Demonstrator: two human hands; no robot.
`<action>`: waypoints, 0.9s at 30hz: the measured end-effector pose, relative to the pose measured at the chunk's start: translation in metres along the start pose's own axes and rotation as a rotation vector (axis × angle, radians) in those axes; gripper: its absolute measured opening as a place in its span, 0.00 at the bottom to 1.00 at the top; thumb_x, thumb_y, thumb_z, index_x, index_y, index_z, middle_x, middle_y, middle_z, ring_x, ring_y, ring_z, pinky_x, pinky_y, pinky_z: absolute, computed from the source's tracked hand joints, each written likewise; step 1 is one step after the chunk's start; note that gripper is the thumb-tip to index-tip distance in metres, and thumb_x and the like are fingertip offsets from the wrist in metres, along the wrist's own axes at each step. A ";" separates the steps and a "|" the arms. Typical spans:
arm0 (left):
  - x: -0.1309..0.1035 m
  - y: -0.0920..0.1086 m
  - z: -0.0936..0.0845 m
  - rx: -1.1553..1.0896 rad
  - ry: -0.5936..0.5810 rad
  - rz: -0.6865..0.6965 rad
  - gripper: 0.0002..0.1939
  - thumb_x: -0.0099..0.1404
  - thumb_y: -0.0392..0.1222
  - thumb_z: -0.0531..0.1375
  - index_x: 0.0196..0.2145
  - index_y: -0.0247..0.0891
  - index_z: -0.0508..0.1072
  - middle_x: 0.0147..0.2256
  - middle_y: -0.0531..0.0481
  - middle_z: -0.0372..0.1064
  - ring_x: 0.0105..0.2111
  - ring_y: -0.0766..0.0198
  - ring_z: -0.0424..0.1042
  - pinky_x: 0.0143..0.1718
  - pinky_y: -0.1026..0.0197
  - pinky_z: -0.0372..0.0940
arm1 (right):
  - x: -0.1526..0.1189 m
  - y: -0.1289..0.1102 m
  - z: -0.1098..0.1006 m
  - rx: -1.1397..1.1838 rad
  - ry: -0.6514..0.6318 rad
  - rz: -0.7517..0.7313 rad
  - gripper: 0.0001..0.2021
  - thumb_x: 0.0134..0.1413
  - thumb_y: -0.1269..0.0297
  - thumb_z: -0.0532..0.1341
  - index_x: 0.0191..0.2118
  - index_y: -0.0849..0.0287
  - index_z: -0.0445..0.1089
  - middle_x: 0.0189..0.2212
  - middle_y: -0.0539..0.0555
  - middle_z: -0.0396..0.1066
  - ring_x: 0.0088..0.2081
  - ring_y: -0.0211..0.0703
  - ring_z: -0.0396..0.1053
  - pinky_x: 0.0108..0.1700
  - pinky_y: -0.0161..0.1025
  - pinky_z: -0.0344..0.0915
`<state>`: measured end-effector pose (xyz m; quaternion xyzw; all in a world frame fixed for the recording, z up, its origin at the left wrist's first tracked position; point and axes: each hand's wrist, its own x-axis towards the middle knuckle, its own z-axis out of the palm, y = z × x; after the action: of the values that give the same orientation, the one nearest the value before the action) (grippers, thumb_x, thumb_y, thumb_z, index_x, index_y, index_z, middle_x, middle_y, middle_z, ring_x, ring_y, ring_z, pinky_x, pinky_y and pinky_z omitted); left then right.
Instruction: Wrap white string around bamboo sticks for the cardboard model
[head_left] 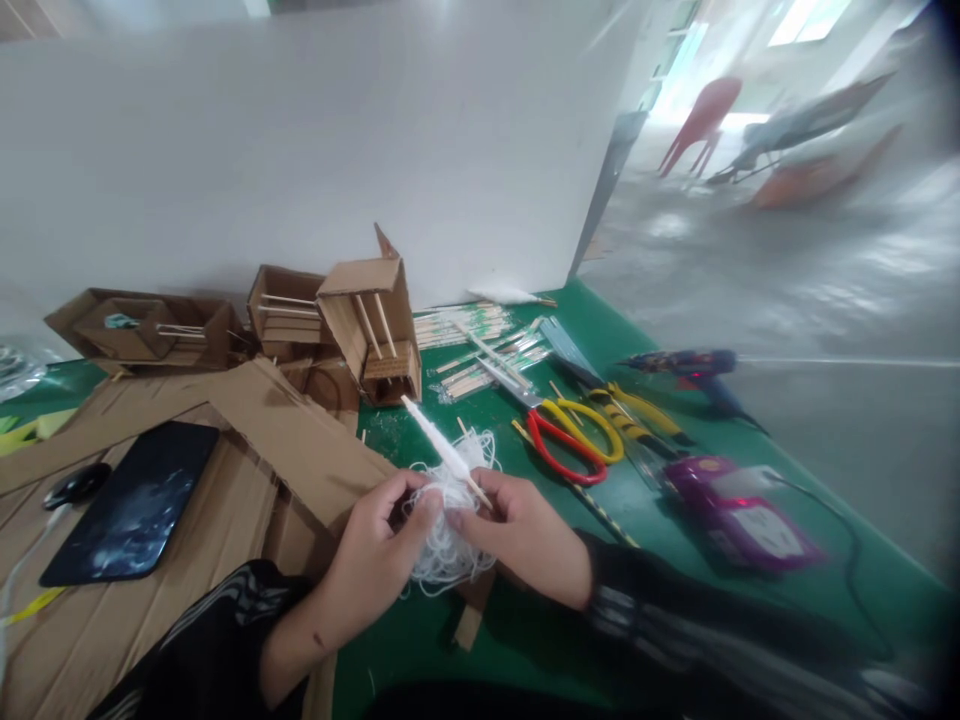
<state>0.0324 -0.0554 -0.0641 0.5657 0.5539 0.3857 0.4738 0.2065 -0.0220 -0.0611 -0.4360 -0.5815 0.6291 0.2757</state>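
A loose tangle of white string (448, 545) lies between my hands above the green table. My left hand (386, 545) is closed, thumb and fingers pinching the tangle's left side. In my right hand (525, 530), also closed, is a thin wooden stick wound with white string (442, 445); its bare lower end shows by my fingers and its tip points up and left. My right thumb rests against the tangle. Some of the string under my palms is hidden.
Cardboard boxes with sticks (375, 330) stand at the back left. A tablet (139, 500) lies on cardboard (67, 640). Right of my hands are scissors (566, 475), pliers (649, 410), a glue gun (690, 365) and a purple device (742, 510) on the green table (405, 665). Packed sticks (465, 378) lie behind.
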 end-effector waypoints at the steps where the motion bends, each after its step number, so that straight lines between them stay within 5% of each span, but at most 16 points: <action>1: -0.001 0.000 0.000 -0.007 -0.011 0.006 0.11 0.66 0.47 0.55 0.38 0.37 0.68 0.31 0.51 0.68 0.30 0.64 0.67 0.31 0.66 0.63 | 0.000 0.000 0.000 -0.027 0.011 -0.012 0.09 0.49 0.61 0.61 0.30 0.63 0.65 0.21 0.46 0.59 0.22 0.32 0.54 0.23 0.31 0.51; 6: -0.001 0.002 -0.001 0.087 -0.006 0.058 0.10 0.62 0.41 0.59 0.42 0.38 0.67 0.38 0.50 0.69 0.38 0.61 0.69 0.41 0.63 0.63 | 0.000 0.000 -0.001 -0.038 0.008 -0.040 0.07 0.49 0.64 0.59 0.26 0.61 0.63 0.21 0.46 0.60 0.22 0.32 0.55 0.23 0.31 0.51; 11: 0.001 -0.005 -0.001 0.024 -0.045 -0.033 0.06 0.61 0.38 0.57 0.37 0.38 0.64 0.28 0.55 0.63 0.27 0.66 0.62 0.29 0.66 0.61 | 0.000 -0.001 0.001 0.050 -0.042 -0.023 0.06 0.48 0.65 0.59 0.26 0.62 0.64 0.20 0.46 0.61 0.22 0.32 0.55 0.24 0.30 0.53; 18: 0.003 -0.004 -0.004 -0.070 -0.106 -0.065 0.05 0.59 0.32 0.53 0.30 0.39 0.58 0.24 0.59 0.54 0.23 0.71 0.53 0.24 0.69 0.55 | -0.001 -0.001 -0.001 0.075 -0.097 -0.004 0.03 0.47 0.69 0.58 0.27 0.63 0.65 0.20 0.45 0.59 0.22 0.31 0.53 0.24 0.31 0.52; 27: 0.006 0.014 -0.018 -0.043 -0.367 -0.179 0.16 0.60 0.36 0.57 0.47 0.37 0.65 0.38 0.50 0.69 0.37 0.62 0.69 0.38 0.63 0.65 | -0.002 -0.004 0.002 0.152 -0.108 0.032 0.05 0.48 0.66 0.60 0.27 0.62 0.64 0.18 0.44 0.61 0.17 0.28 0.53 0.19 0.29 0.50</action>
<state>0.0197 -0.0467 -0.0468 0.5647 0.4980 0.2445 0.6110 0.2053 -0.0236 -0.0572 -0.3882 -0.5392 0.6984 0.2661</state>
